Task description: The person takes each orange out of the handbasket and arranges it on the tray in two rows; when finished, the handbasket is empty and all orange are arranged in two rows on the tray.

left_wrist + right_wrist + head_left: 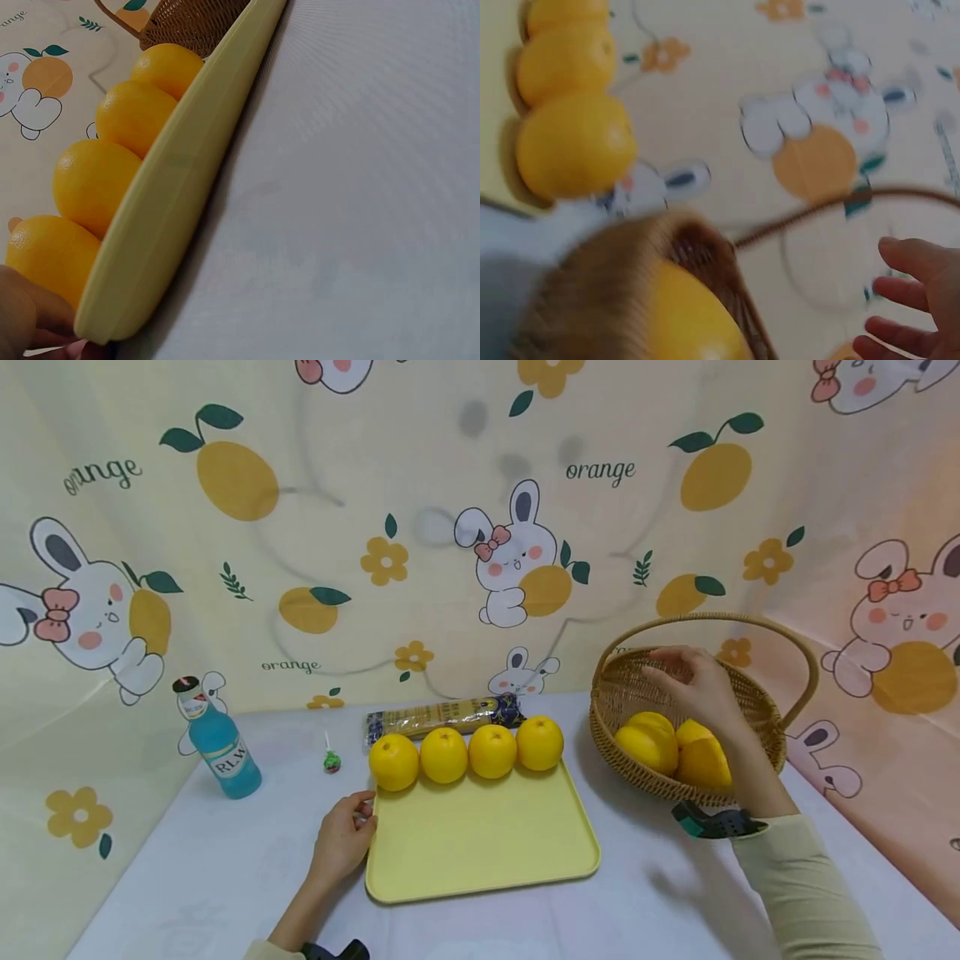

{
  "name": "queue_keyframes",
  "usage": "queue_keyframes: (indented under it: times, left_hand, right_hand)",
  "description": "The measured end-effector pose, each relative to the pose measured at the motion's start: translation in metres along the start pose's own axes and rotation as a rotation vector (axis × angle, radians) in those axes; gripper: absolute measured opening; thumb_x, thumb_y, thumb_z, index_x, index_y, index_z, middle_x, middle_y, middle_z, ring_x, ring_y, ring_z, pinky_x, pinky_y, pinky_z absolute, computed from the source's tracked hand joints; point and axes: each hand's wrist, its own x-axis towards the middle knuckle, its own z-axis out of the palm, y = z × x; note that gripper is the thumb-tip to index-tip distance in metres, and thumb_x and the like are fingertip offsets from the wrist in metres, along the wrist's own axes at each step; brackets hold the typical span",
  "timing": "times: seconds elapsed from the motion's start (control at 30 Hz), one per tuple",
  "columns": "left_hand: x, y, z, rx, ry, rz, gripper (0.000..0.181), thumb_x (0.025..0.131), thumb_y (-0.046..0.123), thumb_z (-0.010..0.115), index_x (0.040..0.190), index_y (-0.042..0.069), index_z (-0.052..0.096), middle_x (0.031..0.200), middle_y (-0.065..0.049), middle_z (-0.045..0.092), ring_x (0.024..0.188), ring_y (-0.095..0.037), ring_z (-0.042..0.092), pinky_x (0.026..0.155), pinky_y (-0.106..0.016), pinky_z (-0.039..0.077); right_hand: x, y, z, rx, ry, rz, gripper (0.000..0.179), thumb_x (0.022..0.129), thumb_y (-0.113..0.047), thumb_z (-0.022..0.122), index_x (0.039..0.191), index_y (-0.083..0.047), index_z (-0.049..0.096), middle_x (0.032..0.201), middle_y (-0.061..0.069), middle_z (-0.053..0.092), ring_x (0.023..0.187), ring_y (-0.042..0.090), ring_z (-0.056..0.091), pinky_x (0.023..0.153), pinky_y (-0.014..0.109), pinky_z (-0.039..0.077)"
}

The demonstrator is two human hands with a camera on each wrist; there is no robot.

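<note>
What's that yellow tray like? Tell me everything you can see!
The tray is pale yellow, plastic-looking and rectangular, with rounded corners and a low rim. It lies flat on the white table, left of the basket. Four yellow fruits sit in a row along its far edge, and the left grip holds its left edge.

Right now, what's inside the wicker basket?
Yellow fruits lie inside the wicker basket. Whatever is beneath them is covered, and the right hand hides part of the interior, so I can't give a sure count.

Bright head view, dimmer wrist views, basket (592, 292) blurry in the right one
</note>
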Motion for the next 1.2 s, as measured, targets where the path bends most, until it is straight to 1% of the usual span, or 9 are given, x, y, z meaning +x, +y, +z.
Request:
queue_keyframes:
  times: [0.1,0.23,0.3,0.4,0.53,0.73,0.87,1.0,1.2]
  left_hand:
    - [0.0,0.0,0.0,0.002,-0.001,0.001,0.035,0.079,-0.001,0.06,0.114,-0.004,0.06,0.085,-0.006,0.058,0.067,-0.011,0.05,0.058,-0.024,0.04]
    - [0.0,0.001,0.0,-0.001,-0.013,-0.016,0.036,0.079,0.0,0.06,0.115,-0.004,0.059,0.086,-0.006,0.058,0.067,-0.012,0.05,0.059,-0.024,0.04]
    - [0.001,0.001,-0.001,-0.001,-0.02,-0.028,0.037,0.079,0.001,0.06,0.116,-0.004,0.059,0.086,-0.006,0.058,0.068,-0.012,0.05,0.059,-0.024,0.04]
    - [0.001,0.001,-0.001,0.0,-0.025,-0.034,0.037,0.08,0.001,0.059,0.116,-0.004,0.059,0.086,-0.006,0.058,0.068,-0.013,0.05,0.059,-0.025,0.039]
    - [0.001,0.0,0.0,-0.002,-0.025,-0.039,0.036,0.08,0.001,0.059,0.116,-0.004,0.059,0.087,-0.006,0.058,0.069,-0.013,0.05,0.059,-0.025,0.04]
    - [-0.001,0.0,0.0,-0.01,-0.032,-0.04,0.036,0.08,0.001,0.059,0.116,-0.004,0.059,0.087,-0.005,0.058,0.069,-0.012,0.051,0.06,-0.025,0.04]
    - [-0.002,-0.002,0.001,-0.011,-0.033,-0.04,0.036,0.081,0.001,0.059,0.116,-0.004,0.059,0.087,-0.005,0.058,0.069,-0.012,0.051,0.06,-0.024,0.041]
    - [-0.002,-0.001,0.002,-0.008,-0.029,-0.037,0.036,0.08,0.001,0.06,0.116,-0.003,0.059,0.087,-0.005,0.058,0.069,-0.012,0.051,0.06,-0.024,0.041]
    - [0.0,0.0,0.001,-0.002,-0.028,-0.04,0.036,0.08,0.001,0.06,0.116,-0.004,0.059,0.086,-0.005,0.058,0.069,-0.012,0.051,0.06,-0.025,0.041]
  right_hand:
    - [0.005,0.01,-0.016,-0.022,-0.101,0.066,0.055,0.092,-0.043,0.052,0.127,-0.002,0.05,0.119,0.021,0.051,0.104,0.034,0.048,0.082,0.044,0.04]
    - [0.011,0.023,-0.029,-0.06,-0.228,0.153,0.066,0.089,-0.053,0.049,0.131,-0.003,0.044,0.126,0.023,0.048,0.113,0.04,0.044,0.09,0.055,0.037]
    - [0.015,0.03,-0.032,-0.081,-0.281,0.185,0.071,0.088,-0.056,0.049,0.132,-0.002,0.042,0.129,0.025,0.045,0.117,0.042,0.041,0.093,0.058,0.034]
    - [0.018,0.041,-0.035,-0.134,-0.361,0.221,0.073,0.088,-0.056,0.049,0.133,0.0,0.04,0.13,0.029,0.041,0.117,0.046,0.038,0.092,0.06,0.034]
    - [0.018,0.061,-0.036,-0.222,-0.46,0.237,0.072,0.091,-0.053,0.048,0.134,0.005,0.037,0.13,0.035,0.037,0.114,0.051,0.037,0.088,0.061,0.036]
    - [0.011,0.086,-0.035,-0.282,-0.574,0.275,0.074,0.093,-0.045,0.048,0.133,0.015,0.031,0.132,0.041,0.031,0.117,0.057,0.031,0.093,0.064,0.03]
    - [0.007,0.096,-0.033,-0.291,-0.651,0.304,0.074,0.094,-0.043,0.046,0.129,0.02,0.032,0.129,0.042,0.033,0.114,0.055,0.036,0.092,0.061,0.034]
    - [0.005,0.099,-0.031,-0.308,-0.697,0.346,0.08,0.093,-0.048,0.045,0.129,0.022,0.032,0.128,0.043,0.034,0.11,0.053,0.04,0.091,0.059,0.036]
    - [0.005,0.095,-0.03,-0.312,-0.734,0.365,0.092,0.085,-0.053,0.056,0.133,0.019,0.025,0.131,0.044,0.027,0.112,0.054,0.035,0.093,0.063,0.031]
